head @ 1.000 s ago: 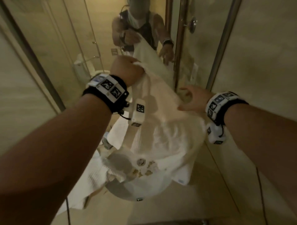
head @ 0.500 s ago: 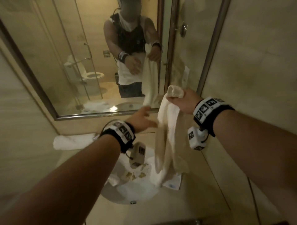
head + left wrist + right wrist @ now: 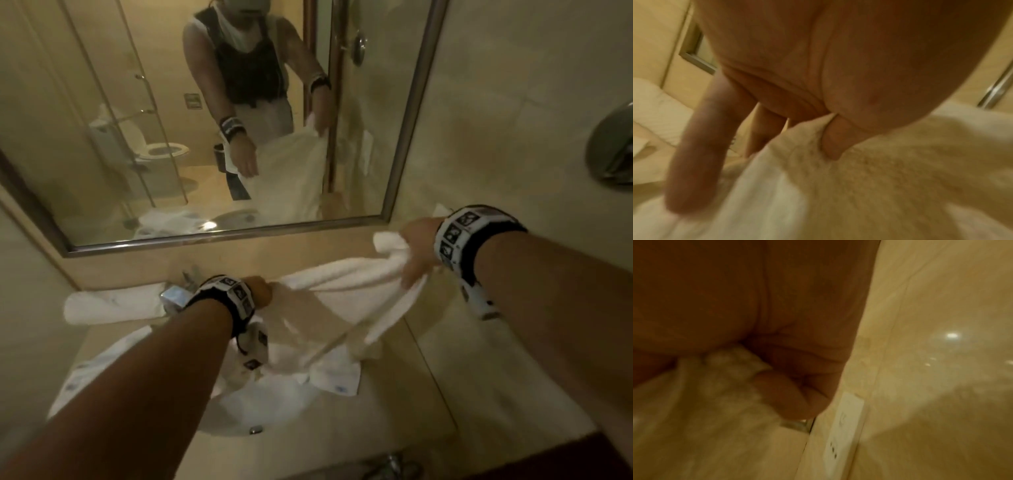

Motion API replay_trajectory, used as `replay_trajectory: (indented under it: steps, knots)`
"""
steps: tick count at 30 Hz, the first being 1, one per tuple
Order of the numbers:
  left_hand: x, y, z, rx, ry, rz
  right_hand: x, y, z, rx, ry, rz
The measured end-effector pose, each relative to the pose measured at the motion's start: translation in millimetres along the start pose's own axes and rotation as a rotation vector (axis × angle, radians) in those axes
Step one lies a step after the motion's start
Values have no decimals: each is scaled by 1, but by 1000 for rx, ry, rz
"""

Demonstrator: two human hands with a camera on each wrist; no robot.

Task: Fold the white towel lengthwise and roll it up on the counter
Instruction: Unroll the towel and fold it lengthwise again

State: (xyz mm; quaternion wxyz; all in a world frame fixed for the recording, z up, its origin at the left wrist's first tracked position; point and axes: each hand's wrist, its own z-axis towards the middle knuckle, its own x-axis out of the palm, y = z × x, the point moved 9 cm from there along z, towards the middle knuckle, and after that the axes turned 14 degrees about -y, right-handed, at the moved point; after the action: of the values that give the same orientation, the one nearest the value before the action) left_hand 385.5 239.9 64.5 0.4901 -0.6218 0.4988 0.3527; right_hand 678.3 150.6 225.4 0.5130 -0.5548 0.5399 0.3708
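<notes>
white terry towel point(image 3: 346, 274) — each grip, left hand point(image 3: 260, 291) and right hand point(image 3: 416, 253), clenches an end

A black wristband point(image 3: 222, 301) covered with white panels of black square markers is worn on each bare forearm, the other band point(image 3: 469, 236) at 3 o'clock. A small white marker-printed camera block point(image 3: 255, 346) is hung below each.

Towel point(image 3: 346, 274) nubby terry; counter point(image 3: 394, 411) glossy stone
</notes>
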Motion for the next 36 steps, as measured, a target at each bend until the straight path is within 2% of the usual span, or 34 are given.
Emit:
replay_trajectory:
  steps: [3,5,7,8,10,12,14,15,18,21,24,27,29,33,36]
  knots:
    - [-34,-19,8,13,-82,-49,47,-9,10,24,143,-206]
    - [-62,-35,11,23,-176,-114,59,-14,20,42,112,-205]
    - [-90,-43,11,-10,-252,-258,37,-19,33,106,-47,33]
    - [-106,-47,10,-17,-305,-344,13,-24,37,148,-186,167]
    - [-152,-61,-2,22,-532,-564,-54,-43,33,241,-566,313]
    - [-203,-76,-27,159,-822,-806,-109,-59,20,275,-903,385]
    - [-232,-90,-54,300,-981,-956,-132,-72,7,314,-1009,459]
    - [-239,-96,-61,352,-1003,-996,-135,-80,4,342,-1035,466]
    - [-246,-106,-80,424,-997,-993,-143,-94,-14,365,-1119,435]
    - [-238,-102,-87,447,-996,-934,-131,-96,-28,375,-1099,434]
    - [-215,-88,-83,375,-862,-932,-105,-92,-41,354,-1036,452]
    - [-167,-75,-82,296,-584,-842,-60,-95,-53,400,-866,495]
    - [-114,-61,-82,237,-361,-729,-10,-88,-63,413,-654,542]
    - [12,-20,-92,128,37,-415,113,-56,-91,394,-193,446]
    - [103,7,-114,200,248,-103,209,-31,-120,384,118,356]
